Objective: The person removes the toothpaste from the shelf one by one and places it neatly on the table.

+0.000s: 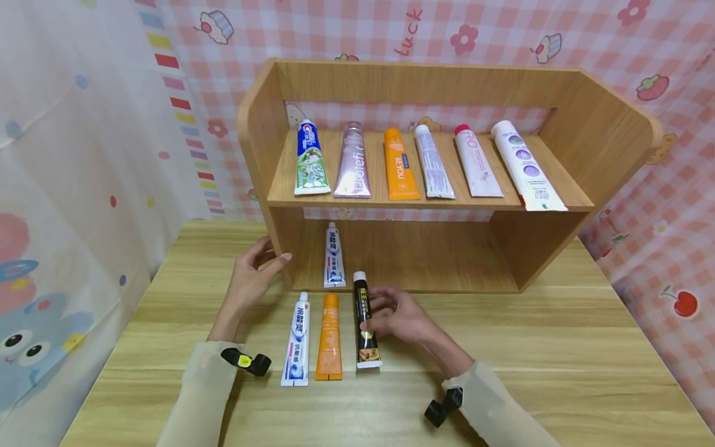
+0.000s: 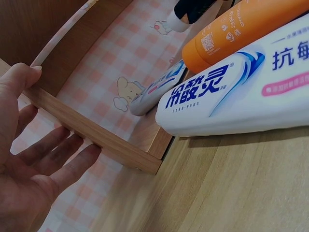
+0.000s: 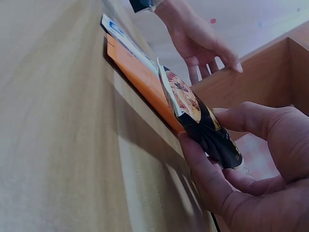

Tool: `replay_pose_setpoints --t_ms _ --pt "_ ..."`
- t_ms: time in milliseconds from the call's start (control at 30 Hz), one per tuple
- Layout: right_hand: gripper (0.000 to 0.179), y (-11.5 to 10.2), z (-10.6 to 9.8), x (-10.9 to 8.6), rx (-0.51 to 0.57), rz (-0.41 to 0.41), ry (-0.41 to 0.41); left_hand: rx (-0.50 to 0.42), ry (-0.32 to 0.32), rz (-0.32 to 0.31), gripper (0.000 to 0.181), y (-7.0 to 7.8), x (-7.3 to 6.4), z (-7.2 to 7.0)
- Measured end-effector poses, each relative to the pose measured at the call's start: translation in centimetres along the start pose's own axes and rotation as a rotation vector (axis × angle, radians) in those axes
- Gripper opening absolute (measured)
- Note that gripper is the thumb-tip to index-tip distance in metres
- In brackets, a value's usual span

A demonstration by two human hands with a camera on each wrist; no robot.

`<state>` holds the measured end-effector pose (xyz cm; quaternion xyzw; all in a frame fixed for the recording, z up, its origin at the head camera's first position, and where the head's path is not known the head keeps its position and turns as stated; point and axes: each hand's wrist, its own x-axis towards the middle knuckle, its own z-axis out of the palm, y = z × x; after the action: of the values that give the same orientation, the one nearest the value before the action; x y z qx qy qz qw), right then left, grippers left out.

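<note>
Black-and-gold toothpaste tube point(image 1: 362, 304), lower centre of head frame, pinched by thumb and fingers of right hand point(image 1: 403, 316); body cut off atop left-wrist frame. Left hand point(image 1: 251, 279) loosely spread, thumb on two-tier wooden shelf point(image 1: 436, 87), fingertips partly hidden.

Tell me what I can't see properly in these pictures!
- Head view: the little writing on the pink-capped tube is too small to read.
- Head view: part of the black tube is covered by the right grip.
- Left wrist view: the nearer white tube has its bottom end cut off by the right edge.
- Right wrist view: the orange tube has its cap hidden behind the black tube.
</note>
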<state>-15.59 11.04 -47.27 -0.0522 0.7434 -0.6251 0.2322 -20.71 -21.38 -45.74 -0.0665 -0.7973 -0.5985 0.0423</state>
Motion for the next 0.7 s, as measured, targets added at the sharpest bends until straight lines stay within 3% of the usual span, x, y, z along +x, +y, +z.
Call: replay_pose_setpoints --t_ms 700 --pt "0.07 0.0 1.7 -1.1 -0.072 0.066 0.013 0.013 0.001 -0.016 0.066 0.1 -0.1 0.1"
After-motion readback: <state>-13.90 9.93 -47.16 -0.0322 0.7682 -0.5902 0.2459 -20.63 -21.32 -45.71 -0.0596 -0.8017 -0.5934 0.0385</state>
